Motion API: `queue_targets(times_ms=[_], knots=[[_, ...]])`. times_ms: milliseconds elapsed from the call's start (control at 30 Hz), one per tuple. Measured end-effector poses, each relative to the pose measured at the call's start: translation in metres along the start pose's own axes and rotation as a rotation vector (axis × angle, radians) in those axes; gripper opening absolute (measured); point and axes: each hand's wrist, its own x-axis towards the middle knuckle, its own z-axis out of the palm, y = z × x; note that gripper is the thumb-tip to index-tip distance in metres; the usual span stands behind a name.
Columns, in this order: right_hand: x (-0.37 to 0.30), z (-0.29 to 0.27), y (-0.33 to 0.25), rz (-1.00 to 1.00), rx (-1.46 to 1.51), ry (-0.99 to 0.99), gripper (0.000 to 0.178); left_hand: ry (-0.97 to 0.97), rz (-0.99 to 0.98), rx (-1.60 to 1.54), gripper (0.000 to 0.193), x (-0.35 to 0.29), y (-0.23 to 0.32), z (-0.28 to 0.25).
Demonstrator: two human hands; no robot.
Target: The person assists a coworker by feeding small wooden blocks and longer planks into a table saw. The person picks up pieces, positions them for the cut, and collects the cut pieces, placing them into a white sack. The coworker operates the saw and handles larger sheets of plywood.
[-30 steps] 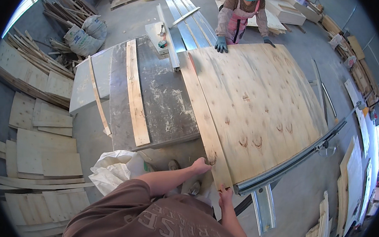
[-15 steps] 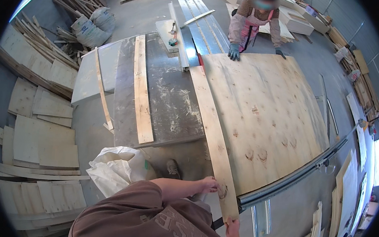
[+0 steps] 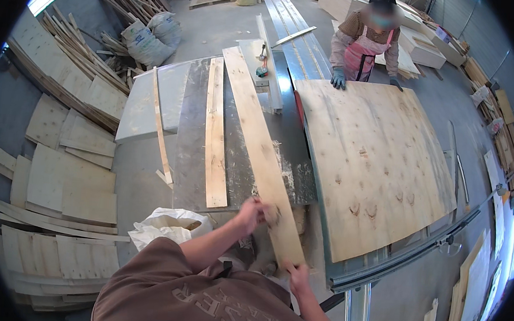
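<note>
A long plywood strip [image 3: 260,142] slants across the dark tabletop, its near end reaching over the table's edge toward me. My left hand [image 3: 254,214] is closed on the strip's left edge near that end. At the near end itself, my right hand [image 3: 298,278] grips the strip. To its right lies a large plywood sheet [image 3: 377,170] on the saw table, apart from the strip. A co-worker [image 3: 369,42] in a pink apron rests gloved hands at the sheet's far edge.
Another plywood strip [image 3: 216,139] and a thinner one [image 3: 159,122] lie left on the dark tabletop [image 3: 186,173]. A metal fence [image 3: 270,65] and a cordless drill [image 3: 262,70] are beyond. A white sack [image 3: 167,229] stands by my left arm; plywood offcuts [image 3: 68,176] are stacked left.
Both my hands have shifted the strip left, away from the large sheet's edge and onto the dark tabletop. The co-worker's hands stay at the sheet's far edge.
</note>
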Motion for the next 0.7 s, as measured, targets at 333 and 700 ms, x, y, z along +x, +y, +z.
queue_targets(times_ms=[333,700], knots=[[0.111,0.267,-0.016,0.284,0.016,-0.199,0.016,0.825,0.334,0.813,0.082,0.054,0.148,-0.066],[0.142,0.297,-0.022,0.225,-0.226,-0.195,0.008,0.786,0.346,0.733,0.086,0.084,0.168,-0.105]])
